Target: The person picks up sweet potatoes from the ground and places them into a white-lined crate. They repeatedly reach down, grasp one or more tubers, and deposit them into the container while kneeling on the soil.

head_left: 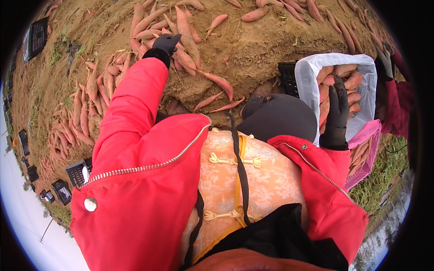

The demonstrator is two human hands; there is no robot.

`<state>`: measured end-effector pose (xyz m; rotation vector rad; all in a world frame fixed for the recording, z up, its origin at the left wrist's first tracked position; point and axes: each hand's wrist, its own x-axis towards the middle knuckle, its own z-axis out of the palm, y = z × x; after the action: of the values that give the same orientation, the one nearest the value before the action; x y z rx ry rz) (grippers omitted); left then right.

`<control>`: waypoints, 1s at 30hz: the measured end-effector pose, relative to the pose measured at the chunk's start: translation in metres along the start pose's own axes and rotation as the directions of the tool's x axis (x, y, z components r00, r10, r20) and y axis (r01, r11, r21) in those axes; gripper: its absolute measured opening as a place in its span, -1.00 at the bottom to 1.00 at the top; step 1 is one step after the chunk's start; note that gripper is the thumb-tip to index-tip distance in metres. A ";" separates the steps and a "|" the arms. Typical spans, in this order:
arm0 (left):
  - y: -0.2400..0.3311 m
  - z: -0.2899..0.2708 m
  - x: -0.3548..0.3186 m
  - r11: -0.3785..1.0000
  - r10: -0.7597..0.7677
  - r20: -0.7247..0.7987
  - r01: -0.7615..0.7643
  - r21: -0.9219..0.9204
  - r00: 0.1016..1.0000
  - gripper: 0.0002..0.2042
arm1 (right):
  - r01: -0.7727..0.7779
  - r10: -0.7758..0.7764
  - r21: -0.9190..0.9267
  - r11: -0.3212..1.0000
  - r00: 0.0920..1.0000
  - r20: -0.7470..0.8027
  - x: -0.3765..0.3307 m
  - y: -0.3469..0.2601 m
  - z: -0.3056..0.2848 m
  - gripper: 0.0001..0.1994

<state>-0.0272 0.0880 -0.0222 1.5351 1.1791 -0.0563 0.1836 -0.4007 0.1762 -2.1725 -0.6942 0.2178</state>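
My left hand (166, 44), in a black glove, reaches far out into a heap of pinkish-red sweet potatoes (185, 31) on the soil. Its fingers curl down among them, and what lies under the fingers is hidden. On the right, a crate lined with white plastic (307, 63) holds several thick sweet potatoes (354, 81). Inside it, my gloved right hand (337, 113) rests over these roots with its fingers stretched out. Between my two hands, thin sweet potatoes (219, 84) lie close to my feet.
Beside the lined crate stands a pink-lined container (365, 158) of slimmer sweet potatoes. A black crate (288, 79) edges out behind the white liner. More sweet potatoes (79, 113) spread along the left, with black crates (36, 38) farther off. Another person's maroon sleeve (400, 106) shows at far right.
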 end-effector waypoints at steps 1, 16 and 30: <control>0.005 0.003 0.027 0.974 0.074 -0.060 -0.060 0.220 0.995 -0.49 | 0.056 -0.062 0.116 0.992 0.997 0.048 0.000 -0.035 0.020 -0.61; 0.036 0.002 0.050 0.887 0.400 -0.095 -0.411 -0.208 0.912 -0.43 | 0.319 -0.277 0.037 0.947 0.756 0.593 0.050 -0.099 0.085 -0.67; 0.066 0.080 -0.058 0.959 0.177 0.027 -0.167 -0.230 0.984 -0.39 | 0.402 -0.389 0.143 0.904 0.638 0.664 0.003 -0.133 0.091 -0.62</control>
<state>0.0321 -0.0001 0.0320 1.4193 0.9747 0.1531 0.0980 -0.2711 0.2191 -1.8564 -1.5786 0.8053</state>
